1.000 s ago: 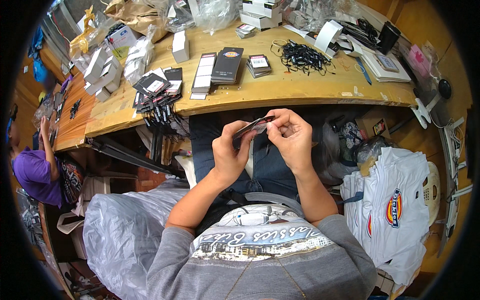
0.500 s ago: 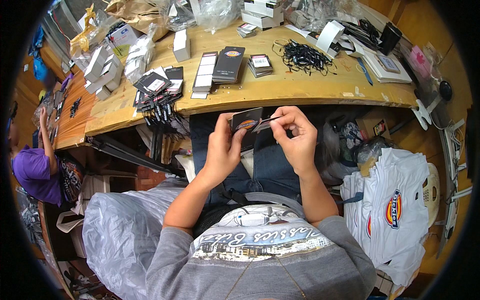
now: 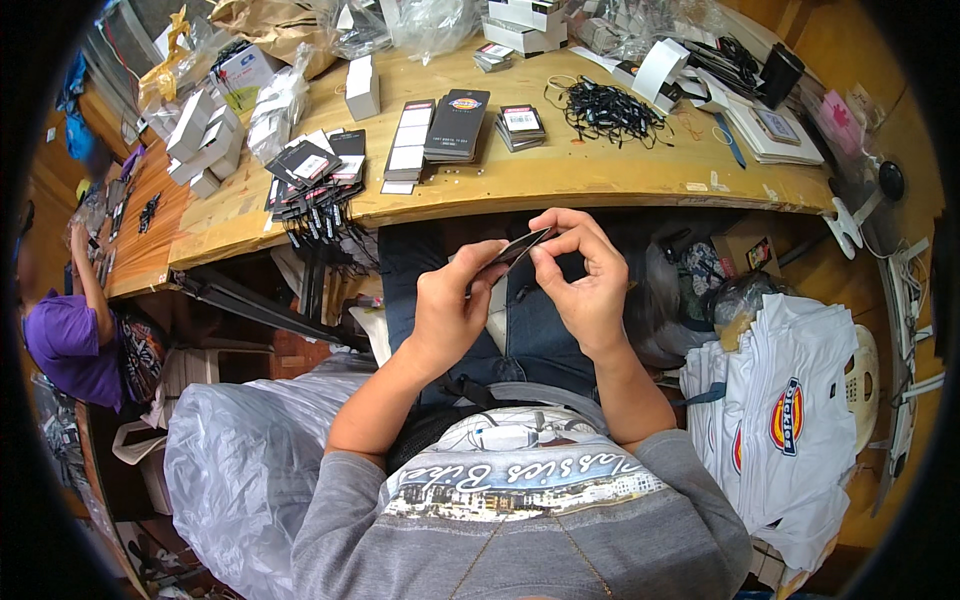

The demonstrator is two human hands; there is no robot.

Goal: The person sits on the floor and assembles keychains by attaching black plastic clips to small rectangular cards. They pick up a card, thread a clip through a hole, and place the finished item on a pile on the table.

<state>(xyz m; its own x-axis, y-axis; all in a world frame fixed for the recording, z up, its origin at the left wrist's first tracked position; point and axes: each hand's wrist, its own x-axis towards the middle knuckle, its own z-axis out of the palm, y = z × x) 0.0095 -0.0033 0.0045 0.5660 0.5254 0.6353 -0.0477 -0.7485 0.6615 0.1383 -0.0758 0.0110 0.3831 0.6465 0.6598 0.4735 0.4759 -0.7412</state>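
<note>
My left hand and my right hand are raised over my lap, just below the edge of the wooden table. Between them they hold a small dark card tag, tilted nearly edge-on. The left fingers grip its lower end and the right fingertips pinch its upper end. On the table ahead lie stacks of dark tags, a fanned bunch of strung tags at the table edge, and a tangle of black strings.
Small white boxes and clear plastic bags crowd the back of the table. A grey plastic bag lies at my left, a pile of folded white shirts at my right. Another person in purple works at the far left.
The tag has turned from showing its face to nearly edge-on, and both hands have shifted slightly while keeping hold of it.
</note>
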